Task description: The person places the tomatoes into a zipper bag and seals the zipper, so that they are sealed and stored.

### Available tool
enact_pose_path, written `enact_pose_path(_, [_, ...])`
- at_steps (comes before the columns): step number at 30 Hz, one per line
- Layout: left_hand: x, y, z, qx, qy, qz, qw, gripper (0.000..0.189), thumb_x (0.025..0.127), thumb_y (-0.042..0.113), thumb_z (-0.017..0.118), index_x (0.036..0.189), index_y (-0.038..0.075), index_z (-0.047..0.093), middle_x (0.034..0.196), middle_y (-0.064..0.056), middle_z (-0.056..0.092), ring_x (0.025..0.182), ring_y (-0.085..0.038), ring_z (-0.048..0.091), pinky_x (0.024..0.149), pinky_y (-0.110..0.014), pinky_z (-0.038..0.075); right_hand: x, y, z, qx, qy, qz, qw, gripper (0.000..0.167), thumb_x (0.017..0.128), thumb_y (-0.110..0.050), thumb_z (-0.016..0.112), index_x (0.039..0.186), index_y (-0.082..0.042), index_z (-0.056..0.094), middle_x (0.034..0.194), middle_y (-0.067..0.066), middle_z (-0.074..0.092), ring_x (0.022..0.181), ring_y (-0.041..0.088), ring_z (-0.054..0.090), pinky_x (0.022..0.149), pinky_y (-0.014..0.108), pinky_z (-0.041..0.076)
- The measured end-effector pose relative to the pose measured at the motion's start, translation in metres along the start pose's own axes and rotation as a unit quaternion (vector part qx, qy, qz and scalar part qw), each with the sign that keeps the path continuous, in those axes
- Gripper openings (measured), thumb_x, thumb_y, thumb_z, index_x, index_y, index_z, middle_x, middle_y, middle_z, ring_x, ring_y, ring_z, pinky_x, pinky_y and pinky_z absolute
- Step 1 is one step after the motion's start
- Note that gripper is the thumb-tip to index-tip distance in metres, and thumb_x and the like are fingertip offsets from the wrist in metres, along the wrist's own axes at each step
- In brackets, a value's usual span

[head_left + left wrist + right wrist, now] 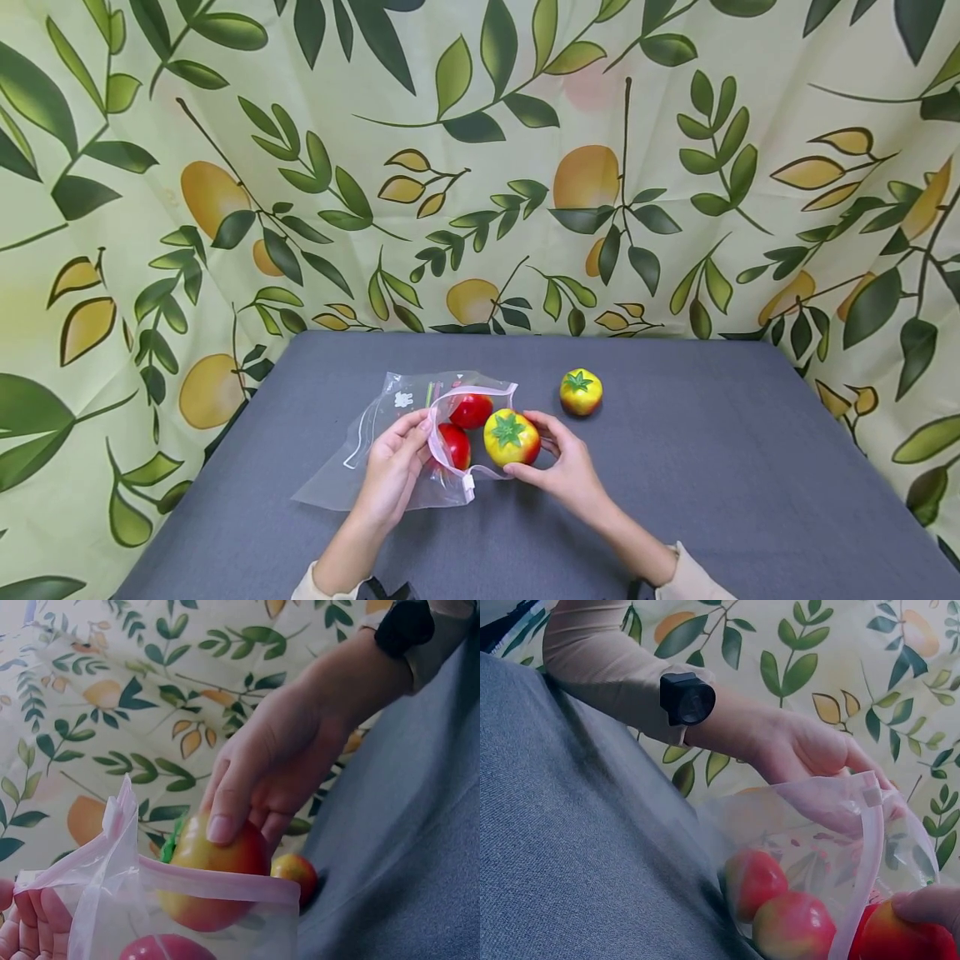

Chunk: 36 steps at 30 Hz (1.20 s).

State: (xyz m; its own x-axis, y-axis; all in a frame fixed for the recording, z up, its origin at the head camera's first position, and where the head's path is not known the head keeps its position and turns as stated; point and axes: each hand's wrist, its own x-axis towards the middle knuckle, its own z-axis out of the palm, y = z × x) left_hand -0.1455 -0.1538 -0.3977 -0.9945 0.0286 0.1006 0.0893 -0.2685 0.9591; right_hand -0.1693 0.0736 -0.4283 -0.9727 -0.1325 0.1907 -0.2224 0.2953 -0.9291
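Note:
A clear zip bag [345, 475] with a pink rim and white slider lies at the middle of the table, its mouth spread toward the right. My left hand [396, 460] pinches the rim on its left side. Inside the bag are red fruits [471, 411], also seen through the plastic as two round fruits [756, 885] in the right wrist view. My right hand [562, 467] grips a yellow-and-red tomato [510, 437] with a green star-shaped top, thumb and fingers around its right side. That tomato is at the bag's mouth, its lower part behind the rim [225, 885] in the left wrist view.
Another yellow-and-red tomato [581, 392] sits on the grey tabletop [712, 467], behind and right of my right hand. A leaf-and-fruit patterned cloth [480, 208] hangs at the back and sides of the table.

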Motion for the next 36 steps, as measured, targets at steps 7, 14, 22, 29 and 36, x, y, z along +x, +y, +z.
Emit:
enact_pose_path(7, [0.000, -0.001, 0.000, -0.023, -0.039, 0.023, 0.9987, 0.017, 0.098, 0.007, 0.049, 0.107, 0.014, 0.060, 0.101, 0.012, 0.066, 0.090, 0.000, 0.063, 0.087, -0.014, 0.054, 0.004, 0.000, 0.006, -0.006, 0.033, -0.002, 0.9994, 0.069, 0.065, -0.007, 0.087, 0.126, -0.001, 0.055, 0.127, 0.015, 0.062, 0.113, 0.030, 0.063, 0.099, 0.031, 0.053])
enact_pose_path(14, [0.000, -0.002, -0.001, -0.029, -0.065, 0.027, 0.9971, 0.019, 0.098, 0.005, 0.047, 0.106, 0.016, 0.061, 0.101, 0.013, 0.066, 0.090, 0.001, 0.063, 0.086, -0.015, 0.054, 0.011, 0.001, 0.011, -0.034, 0.057, -0.011, 0.9977, 0.068, 0.068, -0.011, 0.086, 0.128, 0.000, 0.054, 0.124, 0.017, 0.061, 0.116, 0.035, 0.060, 0.102, 0.053, 0.047])
enact_pose_path(22, [-0.001, 0.000, -0.002, -0.024, -0.077, 0.025, 0.9964, 0.020, 0.098, 0.006, 0.046, 0.106, 0.018, 0.061, 0.100, 0.013, 0.065, 0.090, -0.001, 0.063, 0.085, -0.015, 0.054, 0.018, 0.004, 0.016, 0.020, 0.047, 0.006, 0.9987, 0.061, 0.072, -0.011, 0.083, 0.126, -0.005, 0.056, 0.127, 0.016, 0.053, 0.115, 0.034, 0.058, 0.093, 0.042, 0.056])
enact_pose_path(29, [-0.001, 0.000, -0.001, -0.018, -0.069, 0.013, 0.9974, 0.019, 0.099, 0.007, 0.047, 0.105, 0.018, 0.061, 0.102, 0.013, 0.064, 0.091, 0.000, 0.063, 0.087, -0.014, 0.054, 0.020, 0.007, 0.019, 0.062, 0.045, 0.008, 0.9970, 0.058, 0.071, -0.002, 0.082, 0.120, 0.002, 0.052, 0.122, 0.021, 0.060, 0.102, 0.034, 0.065, 0.078, 0.022, 0.058])
enact_pose_path(36, [0.000, -0.001, 0.000, -0.014, -0.064, -0.003, 0.9978, 0.022, 0.099, 0.008, 0.047, 0.104, 0.022, 0.063, 0.100, 0.013, 0.064, 0.090, 0.001, 0.062, 0.088, -0.014, 0.053, 0.022, 0.011, 0.021, 0.048, 0.061, 0.026, 0.9966, 0.048, 0.072, -0.002, 0.081, 0.111, 0.001, 0.054, 0.102, 0.021, 0.064, 0.083, 0.019, 0.064, 0.069, 0.012, 0.053])
